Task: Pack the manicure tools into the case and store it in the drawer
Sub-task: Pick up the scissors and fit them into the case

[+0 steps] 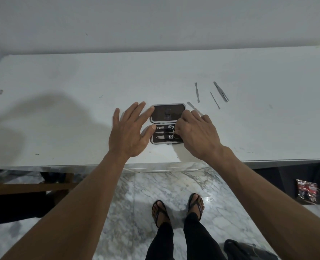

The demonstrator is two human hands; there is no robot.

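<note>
A small dark manicure case (168, 112) lies open near the front of the white table (61, 113), its lid on the far side. In its near half (160, 141), nail clippers (163, 136) sit under straps. My left hand (131, 132) is spread open, fingertips touching the case's left edge. My right hand (194, 134) covers the case's right end, thumb and forefinger pinched on a small tool there; most of that tool is hidden. Loose on the table to the right lie a file (192, 107), a cuticle pusher (197, 91), a thin pick (215, 100) and tweezers (221, 91).
The table's front edge (267, 161) runs just below my wrists, with a white drawer front (164, 168) under it. I stand on a marble floor. A printed packet (307, 191) lies at right, a dark bag (249, 250) at bottom right, a wooden frame (30, 186) at left.
</note>
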